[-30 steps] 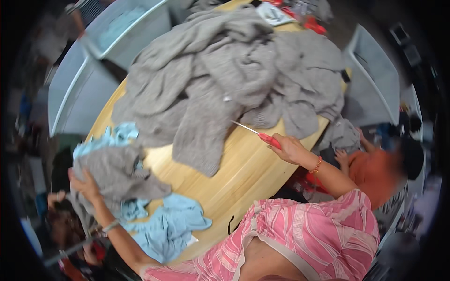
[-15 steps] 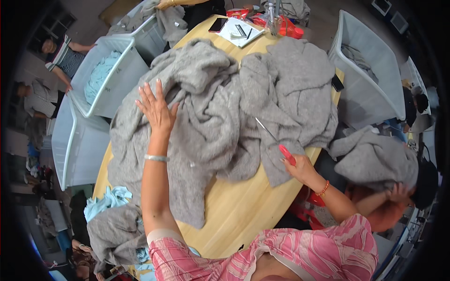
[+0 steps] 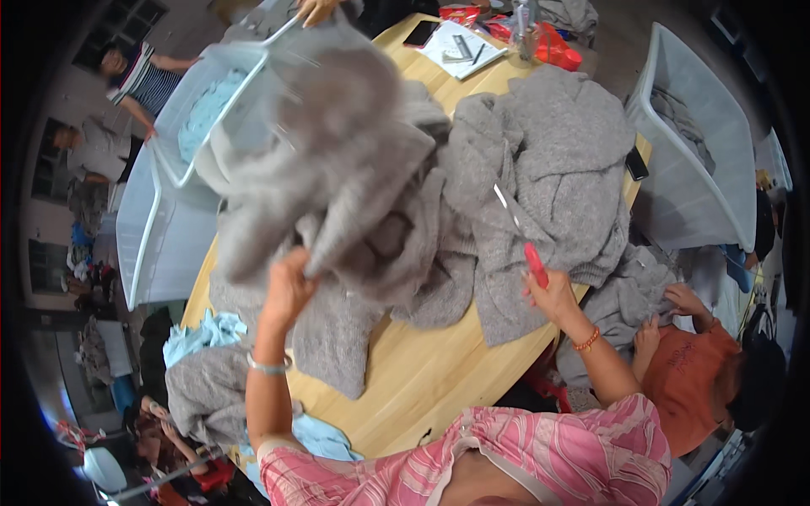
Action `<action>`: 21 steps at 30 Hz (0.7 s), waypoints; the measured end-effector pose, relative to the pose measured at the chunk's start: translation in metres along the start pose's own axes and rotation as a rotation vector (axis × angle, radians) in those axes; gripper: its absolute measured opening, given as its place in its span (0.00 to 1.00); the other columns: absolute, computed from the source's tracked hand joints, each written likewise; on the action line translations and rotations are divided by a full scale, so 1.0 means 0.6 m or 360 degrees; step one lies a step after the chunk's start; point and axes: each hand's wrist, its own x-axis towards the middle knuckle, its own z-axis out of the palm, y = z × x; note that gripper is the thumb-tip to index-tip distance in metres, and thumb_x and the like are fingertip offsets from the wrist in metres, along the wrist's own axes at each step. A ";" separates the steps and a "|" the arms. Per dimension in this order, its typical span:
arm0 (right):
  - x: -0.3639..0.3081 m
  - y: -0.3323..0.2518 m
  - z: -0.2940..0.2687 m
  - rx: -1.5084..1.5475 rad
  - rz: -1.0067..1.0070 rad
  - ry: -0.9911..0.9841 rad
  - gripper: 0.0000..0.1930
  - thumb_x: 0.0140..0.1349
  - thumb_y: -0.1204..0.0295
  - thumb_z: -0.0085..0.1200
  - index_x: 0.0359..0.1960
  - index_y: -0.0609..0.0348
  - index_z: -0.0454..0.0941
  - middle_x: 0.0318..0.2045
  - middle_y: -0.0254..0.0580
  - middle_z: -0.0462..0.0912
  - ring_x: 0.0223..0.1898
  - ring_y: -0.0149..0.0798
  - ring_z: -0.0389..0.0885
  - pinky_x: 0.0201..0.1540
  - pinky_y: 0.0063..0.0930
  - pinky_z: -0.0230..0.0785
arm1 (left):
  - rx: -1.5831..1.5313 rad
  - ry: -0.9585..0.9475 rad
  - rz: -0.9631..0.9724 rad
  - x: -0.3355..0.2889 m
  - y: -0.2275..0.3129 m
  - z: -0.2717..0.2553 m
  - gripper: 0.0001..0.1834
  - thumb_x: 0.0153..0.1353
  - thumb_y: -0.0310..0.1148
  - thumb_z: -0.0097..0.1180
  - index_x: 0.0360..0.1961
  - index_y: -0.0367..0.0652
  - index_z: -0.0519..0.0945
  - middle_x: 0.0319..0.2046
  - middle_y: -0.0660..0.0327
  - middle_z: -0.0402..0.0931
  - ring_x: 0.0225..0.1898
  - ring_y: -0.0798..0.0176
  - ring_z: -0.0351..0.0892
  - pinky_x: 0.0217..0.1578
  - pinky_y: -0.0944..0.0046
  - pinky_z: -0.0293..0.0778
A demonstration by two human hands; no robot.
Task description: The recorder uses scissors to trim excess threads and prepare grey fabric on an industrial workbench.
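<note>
My left hand (image 3: 289, 288) is closed, fingers pinching the edge of a grey knit garment (image 3: 354, 139). That garment is lifted above the table and blurred by motion, hiding part of the pile beneath. My right hand (image 3: 553, 297) grips a tool with a red handle (image 3: 535, 263) and a slim metal blade; its exact kind is hard to make out. The blade lies over a second heap of grey knitwear (image 3: 567, 135) on the right half of the table. A flat grey piece (image 3: 333, 346) rests near my left forearm.
Below everything is a wooden table (image 3: 413, 371). A phone (image 3: 421, 34), white papers (image 3: 462, 52) and a clear bottle (image 3: 523, 29) are at its far end. Pale plastic bins (image 3: 156, 244) flank both sides. A co-worker in orange (image 3: 688, 371) handles grey knitwear at right.
My left hand has gone from lying spread on the pile to pinching a garment, which has risen and swung across. My right hand stays near its place, still holding the red-handled tool.
</note>
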 end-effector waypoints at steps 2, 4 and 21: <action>0.005 -0.031 0.007 0.0085 -0.0093 0.0075 0.16 0.63 0.64 0.51 0.29 0.68 0.76 0.19 0.38 0.78 0.15 0.26 0.73 0.18 0.22 0.65 | 0.0127 -0.0226 0.0175 -0.110 -0.004 0.036 0.12 0.39 0.20 0.60 0.29 0.36 0.76 0.27 0.50 0.73 0.31 0.50 0.73 0.32 0.57 0.69; 0.002 -0.068 0.019 0.0043 -0.0086 0.0057 0.15 0.63 0.64 0.50 0.29 0.67 0.76 0.19 0.38 0.78 0.15 0.26 0.72 0.18 0.22 0.65 | 0.0438 -0.0364 0.0132 -0.225 0.003 0.098 0.13 0.36 0.26 0.61 0.27 0.41 0.72 0.31 0.53 0.73 0.36 0.48 0.73 0.37 0.50 0.67; -0.106 -0.105 0.071 -0.0919 -0.0779 0.0167 0.08 0.54 0.74 0.54 0.31 0.65 0.71 0.30 0.58 0.72 0.35 0.61 0.72 0.35 0.48 0.66 | 0.0865 0.0366 0.0661 -0.162 0.025 0.203 0.47 0.41 0.47 0.66 0.64 0.52 0.59 0.62 0.51 0.56 0.60 0.53 0.56 0.57 0.48 0.53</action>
